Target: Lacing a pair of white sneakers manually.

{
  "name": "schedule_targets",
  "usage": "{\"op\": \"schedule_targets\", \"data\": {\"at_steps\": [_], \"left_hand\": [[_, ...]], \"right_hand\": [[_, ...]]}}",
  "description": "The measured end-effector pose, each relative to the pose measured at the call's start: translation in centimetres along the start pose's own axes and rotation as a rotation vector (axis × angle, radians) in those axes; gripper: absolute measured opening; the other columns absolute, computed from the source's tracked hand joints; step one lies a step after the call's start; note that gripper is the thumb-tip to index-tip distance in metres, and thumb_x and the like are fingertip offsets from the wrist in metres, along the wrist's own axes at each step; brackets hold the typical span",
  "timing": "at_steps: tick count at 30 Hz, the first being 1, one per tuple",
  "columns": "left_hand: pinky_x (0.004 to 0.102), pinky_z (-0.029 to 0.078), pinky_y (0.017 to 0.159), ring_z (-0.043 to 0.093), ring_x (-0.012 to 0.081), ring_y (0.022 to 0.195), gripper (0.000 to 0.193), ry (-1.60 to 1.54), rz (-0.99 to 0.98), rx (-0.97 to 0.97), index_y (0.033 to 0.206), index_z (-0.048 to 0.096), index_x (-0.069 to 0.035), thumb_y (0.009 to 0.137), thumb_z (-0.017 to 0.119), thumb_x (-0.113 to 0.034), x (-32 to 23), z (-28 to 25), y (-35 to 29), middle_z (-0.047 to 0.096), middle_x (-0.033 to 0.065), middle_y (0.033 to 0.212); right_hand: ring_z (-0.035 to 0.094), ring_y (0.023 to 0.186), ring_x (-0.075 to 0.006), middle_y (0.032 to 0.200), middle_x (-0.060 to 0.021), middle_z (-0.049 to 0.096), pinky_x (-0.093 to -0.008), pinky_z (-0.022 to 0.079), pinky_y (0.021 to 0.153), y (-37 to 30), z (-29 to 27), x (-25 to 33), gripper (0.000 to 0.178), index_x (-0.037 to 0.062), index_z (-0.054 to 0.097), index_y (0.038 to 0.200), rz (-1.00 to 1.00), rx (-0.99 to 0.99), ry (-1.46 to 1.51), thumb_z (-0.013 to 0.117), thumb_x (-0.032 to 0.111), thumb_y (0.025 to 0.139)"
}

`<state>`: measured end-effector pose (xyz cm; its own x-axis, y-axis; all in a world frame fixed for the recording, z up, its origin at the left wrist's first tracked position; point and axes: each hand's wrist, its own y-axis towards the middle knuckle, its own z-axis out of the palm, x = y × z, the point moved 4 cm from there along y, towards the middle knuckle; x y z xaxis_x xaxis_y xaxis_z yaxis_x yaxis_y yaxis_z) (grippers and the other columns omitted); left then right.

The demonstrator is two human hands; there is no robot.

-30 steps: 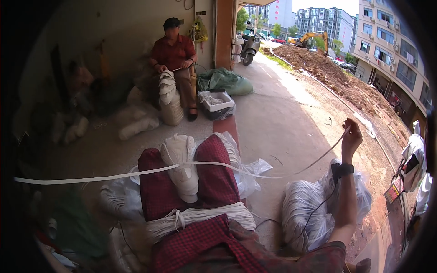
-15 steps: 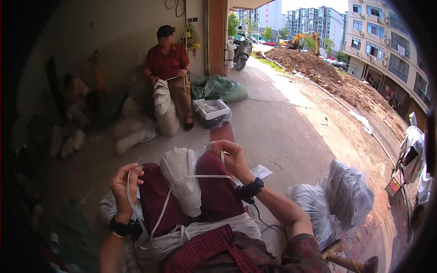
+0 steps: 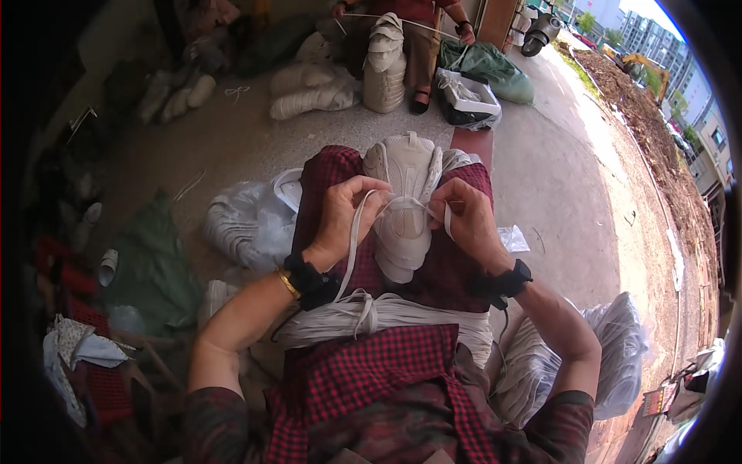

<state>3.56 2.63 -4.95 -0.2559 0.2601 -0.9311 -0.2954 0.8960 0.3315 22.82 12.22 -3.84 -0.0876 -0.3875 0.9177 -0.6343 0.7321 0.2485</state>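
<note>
2 hands: left hand point(image 3: 340, 216), right hand point(image 3: 468, 220) pinch white cord point(image 3: 352, 247) over shoe soles stack point(image 3: 402, 201).

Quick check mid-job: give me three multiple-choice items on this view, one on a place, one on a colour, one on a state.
1. Where is the stack of white shoe parts?
A on the person's lap
B on the ground
C in a box

2. What colour is the checked cloth under it?
A blue
B red and black
C green

3. What do the left hand and right hand do?
A hang free
B grip a white cord
C hold scissors

A: it lies on the thighs.
B: red-black checks show.
B: fingers pinch the cord.
</note>
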Motion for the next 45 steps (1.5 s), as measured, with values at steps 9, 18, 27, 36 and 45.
{"op": "schedule_targets", "data": {"at_steps": [9,18,27,36,45], "left_hand": [[0.021,0.051,0.066,0.063,0.005,0.077,0.013,0.16,-0.014,-0.068,0.101,0.067,0.002,0.096,0.064,-0.009,0.5,-0.2,-0.8,0.07,0.0035,0.086],[0.0207,0.05,0.063,0.061,0.0037,0.074,0.011,0.039,0.008,-0.053,0.101,0.067,0.003,0.094,0.065,-0.005,0.7,0.1,-1.3,0.069,0.0022,0.082],[0.0243,0.051,0.063,0.066,0.0084,0.073,0.01,0.132,0.002,-0.112,0.098,0.063,0.003,0.088,0.063,0.001,-0.8,0.5,-2.0,0.067,0.0062,0.087],[0.0197,0.047,0.054,0.056,0.0035,0.06,0.034,0.054,-0.024,-0.058,0.116,0.055,0.003,0.084,0.066,0.0,-0.4,0.0,-1.5,0.06,0.0019,0.078],[0.0205,0.046,0.053,0.058,0.005,0.06,0.043,0.117,0.019,-0.083,0.122,0.051,0.002,0.081,0.064,0.003,-0.9,0.7,-0.6,0.058,0.002,0.075]], "right_hand": [[0.07,0.067,-0.0163,0.083,-0.0085,0.066,-0.0263,0.054,0.054,-0.8,-0.1,0.9,0.009,-0.004,0.058,0.096,0.066,-0.035,-0.022,0.064,-0.001,0.09],[0.068,0.063,-0.0134,0.074,-0.0098,0.069,-0.0266,0.054,0.055,0.8,0.0,0.5,0.006,-0.0038,0.063,0.087,0.058,-0.023,-0.072,0.067,-0.001,0.083],[0.069,0.068,-0.0136,0.082,-0.0085,0.07,-0.0251,0.054,0.06,1.3,0.0,0.3,0.014,-0.005,0.063,0.094,0.195,0.036,0.068,0.069,0.006,0.089],[0.07,0.07,-0.0127,0.082,-0.0068,0.069,-0.024,0.052,0.062,1.0,-0.1,1.0,0.016,-0.0032,0.061,0.097,0.217,0.053,0.04,0.07,0.009,0.09],[0.07,0.074,-0.0142,0.085,-0.0074,0.069,-0.0247,0.053,0.064,1.3,-0.4,0.9,0.015,-0.0042,0.061,0.099,0.217,0.053,0.045,0.068,0.006,0.091]]}}
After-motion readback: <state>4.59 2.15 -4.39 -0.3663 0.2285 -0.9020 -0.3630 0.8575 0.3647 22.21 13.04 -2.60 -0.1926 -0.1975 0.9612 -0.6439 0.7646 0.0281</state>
